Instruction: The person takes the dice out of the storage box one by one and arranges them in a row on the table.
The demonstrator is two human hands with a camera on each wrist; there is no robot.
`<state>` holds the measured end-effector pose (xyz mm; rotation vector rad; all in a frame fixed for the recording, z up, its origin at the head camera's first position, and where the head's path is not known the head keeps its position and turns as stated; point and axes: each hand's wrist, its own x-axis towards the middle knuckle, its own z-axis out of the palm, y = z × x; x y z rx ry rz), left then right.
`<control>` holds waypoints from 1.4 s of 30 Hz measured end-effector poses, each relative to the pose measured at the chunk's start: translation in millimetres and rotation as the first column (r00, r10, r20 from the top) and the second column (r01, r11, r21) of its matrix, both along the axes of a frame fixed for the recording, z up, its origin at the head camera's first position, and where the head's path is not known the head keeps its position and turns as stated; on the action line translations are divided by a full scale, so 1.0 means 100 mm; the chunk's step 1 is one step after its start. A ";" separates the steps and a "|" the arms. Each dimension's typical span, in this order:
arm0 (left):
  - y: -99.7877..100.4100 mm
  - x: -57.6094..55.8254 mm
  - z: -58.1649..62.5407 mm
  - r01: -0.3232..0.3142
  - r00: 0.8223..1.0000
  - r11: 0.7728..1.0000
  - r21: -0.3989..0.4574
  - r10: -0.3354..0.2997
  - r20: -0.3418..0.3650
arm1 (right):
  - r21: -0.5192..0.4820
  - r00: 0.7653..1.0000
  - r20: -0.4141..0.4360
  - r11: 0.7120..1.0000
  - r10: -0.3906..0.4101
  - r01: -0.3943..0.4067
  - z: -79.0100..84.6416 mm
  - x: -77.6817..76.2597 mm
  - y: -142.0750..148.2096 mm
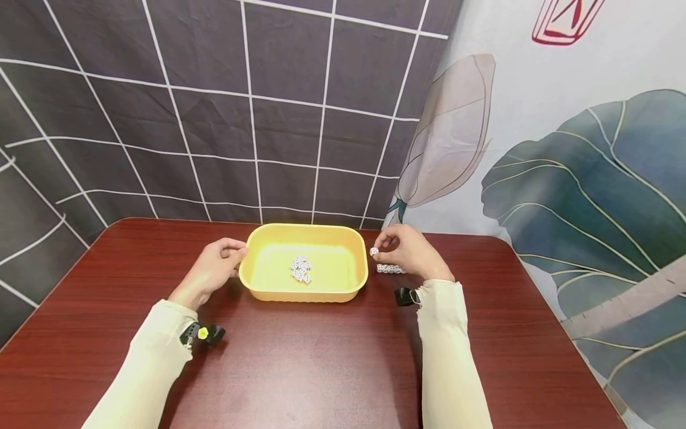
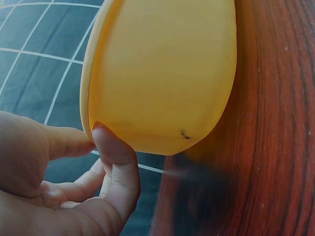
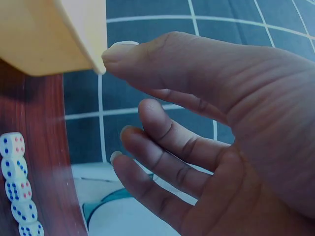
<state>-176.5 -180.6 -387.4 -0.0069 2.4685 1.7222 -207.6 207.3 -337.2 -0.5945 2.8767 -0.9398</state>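
Observation:
A yellow plastic basin [image 1: 257,293] sits on the table, with a small heap of white dice [image 1: 301,269] on its floor. At the basin's left end my left hand [image 1: 217,267] pinches the rim; in the left wrist view thumb and finger meet at that edge. My right hand [image 1: 409,250] is just off the basin's right end and pinches one white die [image 1: 374,251] between thumb and index finger. In the right wrist view the thumb mostly hides this die, and the other fingers hang loosely curled. A row of dice [image 3: 18,189] with blue and red dots lies below the right hand.
The dark red wooden table [image 1: 300,363] ends just behind the basin, at a grey cloth [image 1: 284,137] with white grid lines. A leaf-patterned curtain [image 1: 589,179] hangs at the right. Both wrists wear black straps [image 1: 405,297].

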 end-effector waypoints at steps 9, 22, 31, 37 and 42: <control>0.00 0.00 0.00 -0.001 1.000 1.000 0.002 0.001 0.003 | 0.002 0.999 0.022 0.999 -0.050 0.050 -0.02 0.00 0.15; -0.01 0.00 0.00 0.003 1.000 1.000 0.007 -0.003 -0.001 | 0.011 0.990 0.024 0.991 -0.136 0.136 -0.10 -0.01 0.38; -0.01 0.00 -0.01 0.001 1.000 1.000 0.012 -0.001 -0.003 | 0.017 0.983 0.035 0.983 -0.182 0.182 -0.17 -0.01 0.49; -0.01 0.00 -0.01 0.000 1.000 1.000 0.013 0.000 -0.003 | 0.012 0.977 0.042 0.978 -0.208 0.207 -0.22 -0.01 0.58; 0.00 0.00 -0.01 0.000 1.000 1.000 0.011 0.000 -0.004 | 0.004 0.977 0.040 0.978 -0.209 0.209 -0.27 -0.01 0.64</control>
